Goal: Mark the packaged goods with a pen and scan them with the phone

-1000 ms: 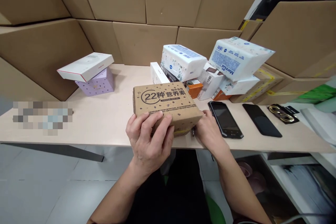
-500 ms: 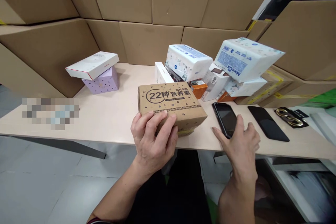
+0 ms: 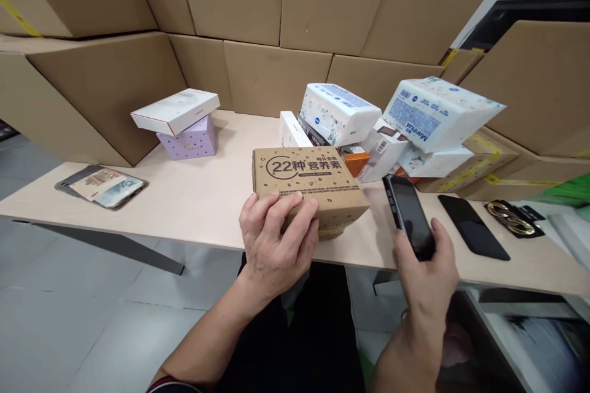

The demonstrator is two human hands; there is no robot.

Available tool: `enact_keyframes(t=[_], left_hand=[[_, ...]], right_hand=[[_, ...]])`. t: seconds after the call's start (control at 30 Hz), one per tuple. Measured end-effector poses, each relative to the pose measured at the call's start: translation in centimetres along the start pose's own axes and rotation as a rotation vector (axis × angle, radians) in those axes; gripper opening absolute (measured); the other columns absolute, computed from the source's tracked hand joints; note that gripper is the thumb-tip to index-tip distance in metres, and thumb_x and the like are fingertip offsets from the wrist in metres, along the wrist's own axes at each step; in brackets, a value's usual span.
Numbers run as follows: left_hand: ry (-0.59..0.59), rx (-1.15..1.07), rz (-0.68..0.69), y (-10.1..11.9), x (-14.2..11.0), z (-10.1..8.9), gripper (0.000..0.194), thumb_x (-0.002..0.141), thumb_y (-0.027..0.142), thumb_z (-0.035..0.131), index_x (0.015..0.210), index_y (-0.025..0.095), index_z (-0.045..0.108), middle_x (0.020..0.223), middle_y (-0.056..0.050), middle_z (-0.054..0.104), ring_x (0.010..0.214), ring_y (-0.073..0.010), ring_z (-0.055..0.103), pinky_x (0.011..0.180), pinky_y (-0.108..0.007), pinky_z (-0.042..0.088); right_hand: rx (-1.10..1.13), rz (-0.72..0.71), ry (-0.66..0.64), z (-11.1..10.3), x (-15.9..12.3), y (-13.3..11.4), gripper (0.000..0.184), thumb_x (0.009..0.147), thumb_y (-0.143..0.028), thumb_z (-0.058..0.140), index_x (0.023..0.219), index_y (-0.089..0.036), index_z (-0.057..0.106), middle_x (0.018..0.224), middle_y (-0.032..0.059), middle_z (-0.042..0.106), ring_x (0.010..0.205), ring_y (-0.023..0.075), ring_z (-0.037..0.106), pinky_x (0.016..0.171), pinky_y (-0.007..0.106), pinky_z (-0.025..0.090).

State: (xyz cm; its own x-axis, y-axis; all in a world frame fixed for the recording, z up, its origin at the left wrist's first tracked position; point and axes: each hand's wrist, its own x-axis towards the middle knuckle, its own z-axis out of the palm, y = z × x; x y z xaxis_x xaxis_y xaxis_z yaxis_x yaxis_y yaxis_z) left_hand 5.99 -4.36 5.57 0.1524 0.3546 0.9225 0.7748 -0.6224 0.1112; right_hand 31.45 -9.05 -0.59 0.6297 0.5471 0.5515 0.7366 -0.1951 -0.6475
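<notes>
A brown cardboard box (image 3: 308, 184) printed with "22" and dark characters rests at the near edge of the pale table (image 3: 203, 209). My left hand (image 3: 276, 245) grips its near left corner, fingers curled over the top. My right hand (image 3: 426, 273) is closed round a black handheld device (image 3: 409, 215) and holds it tilted up just right of the box, above the table edge.
Tissue packs (image 3: 437, 113) and small cartons (image 3: 353, 156) are piled behind the box. A white box on a purple box (image 3: 187, 129) stands at the left. A flat dark phone (image 3: 472, 233), gold-handled scissors (image 3: 511, 218) and a folder of papers (image 3: 101, 187) lie on the table. Large cardboard cartons (image 3: 276, 6) wall the back.
My right hand left the brown box's right end, reached to the black device on the table and has lifted it. My left hand kept its grip on the box.
</notes>
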Motion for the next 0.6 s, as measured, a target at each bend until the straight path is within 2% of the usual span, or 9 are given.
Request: enact_keyframes(t=[0.07,0.13,0.27,0.43,0.6], left_hand=[[0.006,0.001,-0.001,0.0,0.0,0.0,0.034,0.082,0.021,0.072,0.115,0.022,0.068,0.109,-0.009,0.069,0.114,-0.0262,0.053,0.112,-0.047,0.036],[0.011,0.005,-0.008,0.1,0.0,0.1,0.035,0.082,0.021,0.072,0.116,0.021,0.068,0.108,-0.009,0.069,0.114,-0.0264,0.053,0.112,-0.047,0.036],[0.01,0.013,-0.021,0.2,0.0,0.2,0.036,0.081,0.021,0.072,0.117,0.02,0.068,0.108,-0.009,0.07,0.114,-0.0265,0.054,0.112,-0.047,0.036],[0.011,0.008,-0.038,0.2,0.0,0.1,0.039,0.083,0.022,0.07,0.122,0.022,0.066,0.109,-0.009,0.07,0.114,-0.0264,0.055,0.112,-0.047,0.036],[-0.016,0.023,-0.054,0.4,-0.1,0.0,0.046,0.084,0.02,0.069,0.13,0.021,0.063,0.11,-0.009,0.07,0.115,-0.0261,0.055,0.114,-0.047,0.034]], right_hand=[[0.081,-0.029,0.084,-1.3,-1.3,-1.5,0.081,0.078,-0.054,0.072,0.146,-0.015,0.051,0.139,0.02,0.059,0.129,0.0381,0.056,0.108,0.06,0.044],[0.166,-0.116,0.114,-2.5,-2.3,-3.5,0.078,0.079,-0.048,0.074,0.147,-0.02,0.049,0.141,0.0166,0.058,0.13,0.0362,0.056,0.108,0.059,0.045],[0.218,-0.339,0.049,-3.8,-3.0,-7.2,0.077,0.079,-0.038,0.076,0.149,-0.026,0.046,0.141,0.0141,0.057,0.13,0.035,0.056,0.109,0.059,0.045],[0.198,-0.535,0.027,-2.9,-2.6,-10.4,0.077,0.08,-0.035,0.076,0.149,-0.025,0.044,0.139,0.0164,0.058,0.128,0.0355,0.057,0.107,0.06,0.046],[0.167,-0.581,0.005,-1.4,-2.8,-11.7,0.069,0.083,-0.033,0.072,0.146,-0.02,0.046,0.131,0.0174,0.062,0.127,0.0347,0.057,0.106,0.058,0.047]])
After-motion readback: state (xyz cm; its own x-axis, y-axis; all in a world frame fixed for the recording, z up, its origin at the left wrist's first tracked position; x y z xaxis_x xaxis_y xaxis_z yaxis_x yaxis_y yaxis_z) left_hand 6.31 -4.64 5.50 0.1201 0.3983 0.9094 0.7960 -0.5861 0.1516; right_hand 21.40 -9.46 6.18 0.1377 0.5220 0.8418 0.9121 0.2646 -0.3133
